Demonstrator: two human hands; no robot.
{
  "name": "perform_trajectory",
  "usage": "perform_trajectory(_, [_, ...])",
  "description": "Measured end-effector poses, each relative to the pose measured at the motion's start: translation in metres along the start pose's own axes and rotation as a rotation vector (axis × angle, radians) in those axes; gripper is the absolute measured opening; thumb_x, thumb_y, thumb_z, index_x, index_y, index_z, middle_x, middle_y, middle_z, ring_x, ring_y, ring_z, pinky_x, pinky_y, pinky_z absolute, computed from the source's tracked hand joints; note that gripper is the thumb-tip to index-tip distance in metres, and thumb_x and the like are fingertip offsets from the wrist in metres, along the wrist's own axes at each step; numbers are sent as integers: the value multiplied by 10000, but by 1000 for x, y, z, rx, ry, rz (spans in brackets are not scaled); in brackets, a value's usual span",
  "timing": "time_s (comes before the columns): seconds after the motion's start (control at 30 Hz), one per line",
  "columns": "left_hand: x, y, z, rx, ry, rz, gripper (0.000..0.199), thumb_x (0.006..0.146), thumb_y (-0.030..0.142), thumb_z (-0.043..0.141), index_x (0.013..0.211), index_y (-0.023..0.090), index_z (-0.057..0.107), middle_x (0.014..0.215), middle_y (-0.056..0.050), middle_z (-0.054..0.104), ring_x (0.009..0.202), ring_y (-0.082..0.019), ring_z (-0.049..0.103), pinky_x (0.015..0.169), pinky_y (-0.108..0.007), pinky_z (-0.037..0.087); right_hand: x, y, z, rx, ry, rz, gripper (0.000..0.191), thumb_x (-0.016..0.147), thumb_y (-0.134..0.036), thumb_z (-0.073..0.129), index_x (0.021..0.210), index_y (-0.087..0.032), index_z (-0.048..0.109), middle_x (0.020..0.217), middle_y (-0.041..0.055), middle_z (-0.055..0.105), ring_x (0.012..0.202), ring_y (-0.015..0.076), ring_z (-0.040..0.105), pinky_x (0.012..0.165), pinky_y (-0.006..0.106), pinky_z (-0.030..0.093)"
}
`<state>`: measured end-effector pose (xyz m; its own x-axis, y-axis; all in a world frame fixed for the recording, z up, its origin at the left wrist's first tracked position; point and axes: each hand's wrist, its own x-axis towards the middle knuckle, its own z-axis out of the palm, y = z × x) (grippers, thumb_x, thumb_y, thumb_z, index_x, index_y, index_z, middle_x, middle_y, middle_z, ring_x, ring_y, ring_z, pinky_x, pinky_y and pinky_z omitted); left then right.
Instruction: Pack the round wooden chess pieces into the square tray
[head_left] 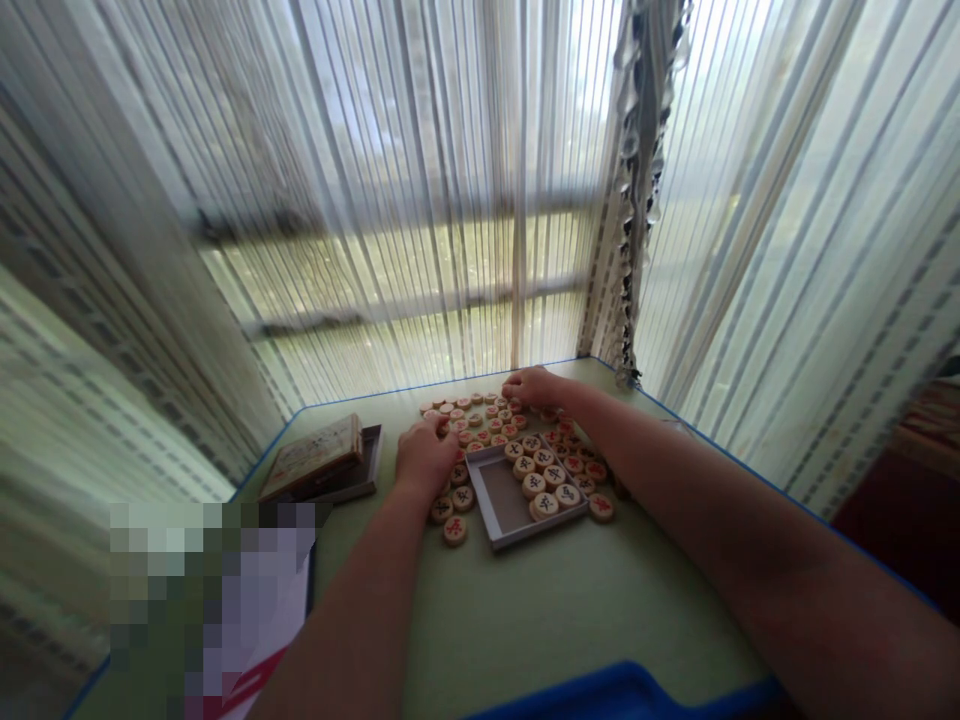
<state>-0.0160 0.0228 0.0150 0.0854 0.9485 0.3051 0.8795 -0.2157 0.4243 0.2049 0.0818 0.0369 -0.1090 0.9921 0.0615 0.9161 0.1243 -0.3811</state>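
Round wooden xiangqi pieces (474, 420) with red or black characters lie spread over the far part of the table. A shallow grey box tray (487, 505) stands in front of them, with two rows of black-character pieces (546, 505) along its right side and bare floor on its left. My left hand (426, 455) rests at the left edge of the spread, fingers bent but apart, touching the pieces there. At the far edge of the spread, my right hand (534, 386) has its fingers curled together and down among the pieces; what they hold is hidden.
A patterned box lid (319, 455) leans on another grey box part (369, 465) at the left. Nearer lies a paper or booklet (259, 680), partly blurred out. The green table (510, 620) has a blue rim, and sheer curtains (420, 250) hang behind it.
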Motion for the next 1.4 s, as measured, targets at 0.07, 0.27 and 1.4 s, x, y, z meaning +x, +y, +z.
perform_trajectory(0.07, [0,0,0,-3,3,8,343,751,376,450,1009,200,592,988,-74,625,909,-211,559,799,-300,399,3,2,-2,-2,-2,51,285,745,-353,493,922,-198,655,678,17,641,547,111,542,550,209,389])
perform_trajectory(0.27, [0,-1,1,-1,9,5,337,753,371,448,1006,198,589,985,-69,625,905,-208,559,803,-303,402,4,6,-9,7,-123,109,218,630,-270,598,799,-151,669,664,35,640,557,129,549,511,222,385])
perform_trajectory(1.4, [0,0,2,63,-16,11,339,748,384,456,988,207,617,984,-88,620,926,-217,552,824,-314,389,2,10,-9,-80,37,98,322,580,-153,593,897,-137,654,836,50,651,714,150,580,573,199,401])
